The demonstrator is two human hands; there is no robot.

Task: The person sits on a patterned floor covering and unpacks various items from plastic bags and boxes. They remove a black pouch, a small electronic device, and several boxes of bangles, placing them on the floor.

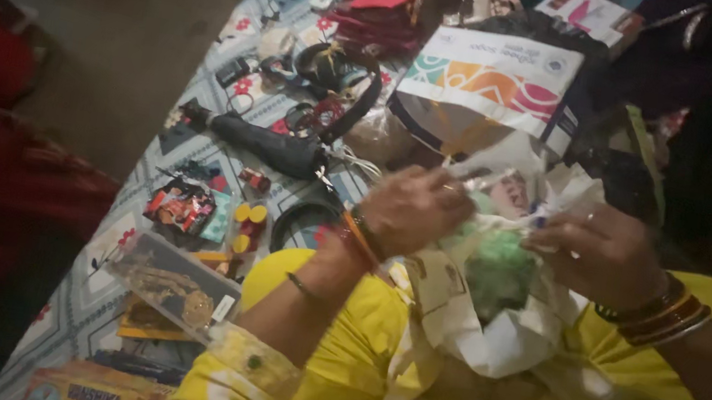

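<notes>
My left hand [414, 209] and my right hand [603, 253] are raised over my lap, both pinching the edges of a crinkled clear plastic packet [502, 186]. Beneath them a white bag [494, 330] rests on my yellow clothing, with something green [497, 267] inside it. Bangles ring both wrists. The packet's contents are blurred.
A patterned sheet [105, 287] is strewn with small items: a folded black umbrella [268, 144], black headphones [339, 76], a clear box of jewellery [174, 282], yellow-capped containers [247, 214], a printed white carrier bag [488, 81]. Red cloth lies at the left edge.
</notes>
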